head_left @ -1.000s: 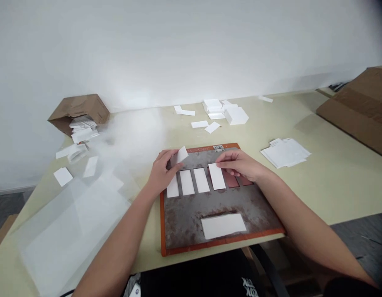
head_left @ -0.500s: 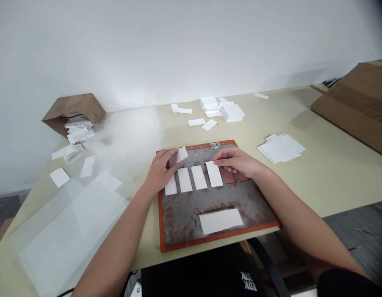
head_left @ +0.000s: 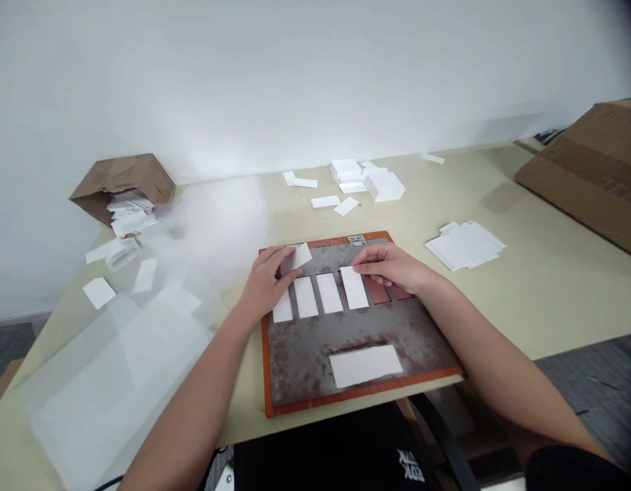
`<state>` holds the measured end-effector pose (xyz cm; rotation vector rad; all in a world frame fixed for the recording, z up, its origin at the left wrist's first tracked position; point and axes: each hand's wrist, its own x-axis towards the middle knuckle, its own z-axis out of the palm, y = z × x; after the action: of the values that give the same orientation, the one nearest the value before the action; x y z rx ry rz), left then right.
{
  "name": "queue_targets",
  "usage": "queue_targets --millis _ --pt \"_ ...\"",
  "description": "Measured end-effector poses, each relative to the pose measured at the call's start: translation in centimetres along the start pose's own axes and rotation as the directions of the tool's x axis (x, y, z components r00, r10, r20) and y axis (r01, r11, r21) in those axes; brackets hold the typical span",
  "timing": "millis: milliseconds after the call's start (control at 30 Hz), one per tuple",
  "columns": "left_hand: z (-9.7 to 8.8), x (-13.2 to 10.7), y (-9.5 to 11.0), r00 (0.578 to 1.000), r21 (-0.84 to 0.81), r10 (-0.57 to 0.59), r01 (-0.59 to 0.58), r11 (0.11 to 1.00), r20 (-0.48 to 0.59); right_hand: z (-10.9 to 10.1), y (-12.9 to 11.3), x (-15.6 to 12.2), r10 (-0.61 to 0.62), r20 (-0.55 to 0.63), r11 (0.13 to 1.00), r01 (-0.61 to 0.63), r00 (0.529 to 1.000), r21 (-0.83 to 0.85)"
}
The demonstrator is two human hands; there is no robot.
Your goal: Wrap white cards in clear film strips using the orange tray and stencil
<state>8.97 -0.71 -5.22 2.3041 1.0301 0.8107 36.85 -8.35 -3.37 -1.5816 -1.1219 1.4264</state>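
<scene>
A grey metal plate with an orange border (head_left: 305, 354) lies on the table, with a row of rectangular slots along its upper half. White cards (head_left: 306, 296) fill the slots on the left. My left hand (head_left: 266, 283) pinches white cards (head_left: 297, 257) above the plate's upper left, how many I cannot tell. With thumb and fingertips my right hand (head_left: 390, 266) grips the top edge of one white card (head_left: 354, 288) at the fourth slot. Reddish slots (head_left: 379, 292) show to its right, partly behind my hand. A wider white card (head_left: 365, 366) lies near the plate's front edge.
A cardboard box (head_left: 136, 170) spills white cards at the back left. Clear plastic sheets (head_left: 105, 389) cover the left side. Stacks of white cards (head_left: 386, 185) stand at the back; a white pile (head_left: 466, 245) lies right. A large carton (head_left: 591, 170) sits far right.
</scene>
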Motion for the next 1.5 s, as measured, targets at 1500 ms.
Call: queue_targets --millis 1500 --pt "0.00 -0.07 -0.02 1.000 0.027 0.004 -0.004 1.000 0.021 0.15 -0.16 -0.08 -0.012 0.004 1.000 0.012 1.000 -0.006"
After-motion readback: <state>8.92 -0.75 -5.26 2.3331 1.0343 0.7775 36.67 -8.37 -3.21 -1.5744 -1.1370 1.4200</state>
